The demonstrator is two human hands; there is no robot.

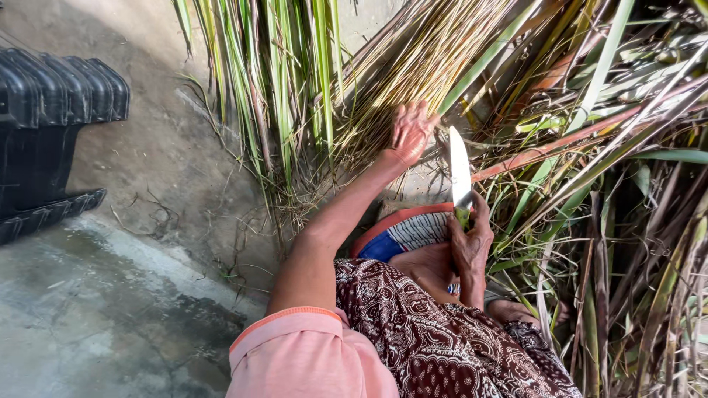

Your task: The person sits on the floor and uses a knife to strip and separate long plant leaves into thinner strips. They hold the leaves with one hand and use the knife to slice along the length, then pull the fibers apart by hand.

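1. Hands first: the left hand (pixel 411 131) is stretched out forward, fingers spread flat and resting on a bundle of thin dry straw-coloured stalks (pixel 413 59). It's touching them, not pinching anything as far as I can see.
2. The right hand (pixel 470 239) is wrapped tight around the handle of a knife (pixel 460 173), held close to the body. The handle is basically hidden inside the fist.
3. The knife blade points up and away from the person, pale metal, catching the light. Its tip sits just beside the left hand's wrist, but I can't tell if they actually touch.
4. To the left of the dry stalks there's a bunch of long green leaves (pixel 273 81) hanging down against the concrete floor (pixel 110 309), their ragged ends fanned out on it.
5. Right side is a messy pile of palm fronds (pixel 619 184), a mix of green, brown and reddish strips, running all the way down the edge of the view.
6. The person wears a pink sleeve (pixel 302 354) and a brown patterned cloth (pixel 435 339) over the lap. A striped bit of fabric (pixel 409 232) with red and blue shows just below the knife.
7. Far left, well apart from everything, is a stack of black plastic chairs (pixel 51 125).
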